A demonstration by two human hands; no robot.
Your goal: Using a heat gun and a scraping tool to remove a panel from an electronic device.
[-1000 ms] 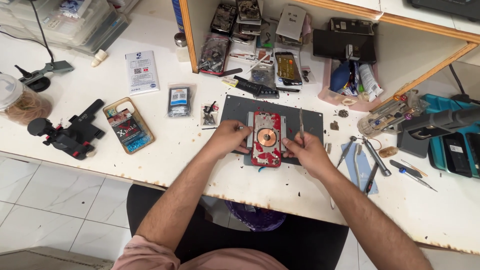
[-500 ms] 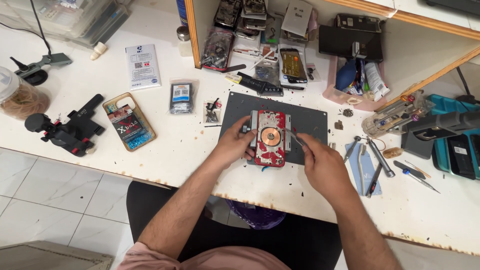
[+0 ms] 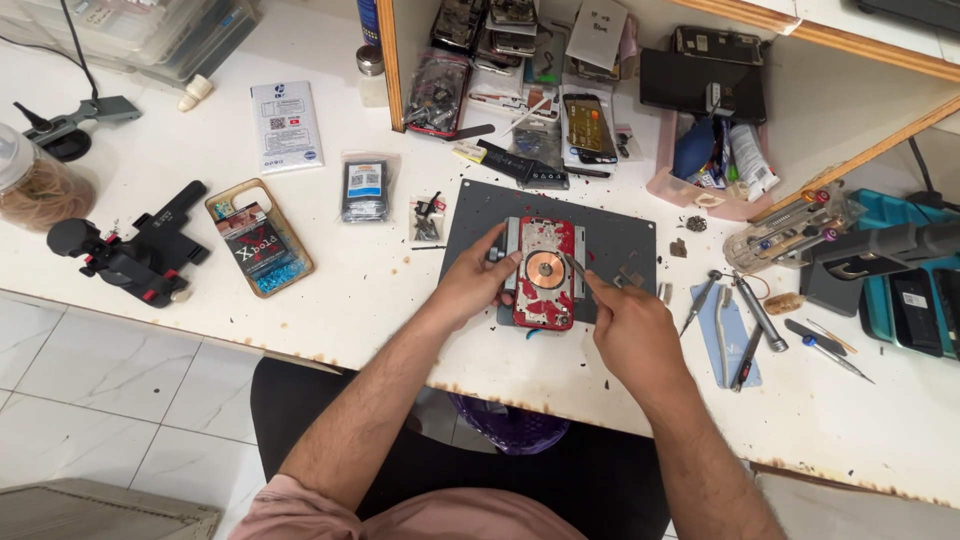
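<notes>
The white workbench [image 3: 330, 300] carries everything, w/ a dark grey work mat [image 3: 610, 235] laid near the front edge, and on that mat, about centre, sits the opened red phone [image 3: 543, 272], back panel off, copper-coloured charging coil [image 3: 545, 273] showing in the middle. Its long axis runs front-to-back, i.e. away from the person, nearly straight w/ a slight tilt; which end is the top I can't tell for sure. What has changed vs a second ago: the right hand [image 3: 632, 335] was resting against the phone's right edge, then drew back toward the bench's edge, and now it sits just right of the phone w/ fingers pinched on a thin metal tool [image 3: 578, 272], prob. tweezers, tip angled up-left to the coil's right rim. The left hand [image 3: 478, 283] has hardly shifted: it's at the left edge, thumb and fingers pressed to the phone's side, bracing it rather than lifting. I read that as a switch from two-hand steadying to one hand holding, one hand working inside the shell near the coil. Whether the tip touches the coil or just hovers, can't tell at this size. Smaller bits: screwdrivers and tweezers on a blue pad [image 3: 728, 335] to the right, well apart from the phone, and a boxed phone case [image 3: 259, 238] off to the left.
</notes>
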